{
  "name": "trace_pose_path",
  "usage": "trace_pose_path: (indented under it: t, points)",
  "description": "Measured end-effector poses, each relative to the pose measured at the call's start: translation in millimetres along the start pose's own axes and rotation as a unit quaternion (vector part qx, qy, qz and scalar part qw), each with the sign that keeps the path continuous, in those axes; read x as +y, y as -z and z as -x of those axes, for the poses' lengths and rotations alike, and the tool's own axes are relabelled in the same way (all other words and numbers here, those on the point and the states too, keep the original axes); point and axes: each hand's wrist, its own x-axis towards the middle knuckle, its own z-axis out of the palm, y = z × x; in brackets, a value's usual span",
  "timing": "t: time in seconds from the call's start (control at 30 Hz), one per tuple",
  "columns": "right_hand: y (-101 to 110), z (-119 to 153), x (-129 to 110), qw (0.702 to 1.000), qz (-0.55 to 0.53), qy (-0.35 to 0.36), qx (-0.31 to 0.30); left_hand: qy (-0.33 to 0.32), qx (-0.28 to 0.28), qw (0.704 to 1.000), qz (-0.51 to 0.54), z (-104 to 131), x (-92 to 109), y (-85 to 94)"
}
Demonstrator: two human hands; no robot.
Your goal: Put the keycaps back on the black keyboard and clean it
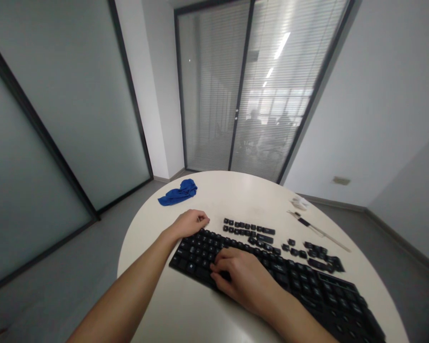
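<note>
Clock face set flat on the worktop (pixel 218 193), twelve on the far side from the wearer.

Keyboard (pixel 300 281) – black, lying flat, long axis running from about ten o'clock down to four. Its four o'clock end reaches the bottom of the view, partly behind the right forearm.

Right hand (pixel 241 276) is the nearer to the keyboard's middle: over the main key block, toward the near edge. Fingers bent down, thumb a little apart from them. Whether a key is pinched there – cannot tell; the fingers hide it.

Left hand (pixel 193 223) at the keyboard's ten o'clock corner, by the far edge. Fingers loosely curled, partly closed; nothing seen in them, though the inside of the grip is hidden.

Two rows of loose keys (pixel 242 232) lie just beyond the keyboard's far edge, roughly parallel to it. From the left hand they sit at three o'clock, from the right at twelve. Neither hand is plainly nearer.

Scattered keys (pixel 317 263) farther off, between two and three o'clock from the right hand. Thin stick (pixel 325 234) past them. Blue cloth (pixel 178 194) at eleven from the left hand.
</note>
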Motion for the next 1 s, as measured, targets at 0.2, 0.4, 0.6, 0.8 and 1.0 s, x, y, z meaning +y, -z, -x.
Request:
trace_pose_path:
  t: [0.2,0.4,0.6,0.8,1.0]
  points:
    - [-0.7,-4.5,-4.4,0.999,0.036,-0.008,-0.012,0.003,-0.001,1.0,-0.007,0.8,4.6,1.3]
    - [-1.9,-6.8,-6.8,0.999,0.037,-0.028,-0.021,0.004,0.003,1.0,-0.014,0.9,9.7,1.3]
    - [-3.0,-4.8,-4.3,0.999,0.036,-0.02,-0.011,-0.008,-0.006,1.0,-0.002,-1.5,16.5,-3.8]
    - [-0.3,-5.3,0.7,0.999,0.032,0.001,-0.009,-0.009,-0.017,1.0,-0.007,-2.2,22.6,-6.0]
    - [2.4,-2.9,6.0,1.0,0.014,0.024,-0.011,-0.019,-0.063,0.998,0.014,-13.3,24.8,-7.5]
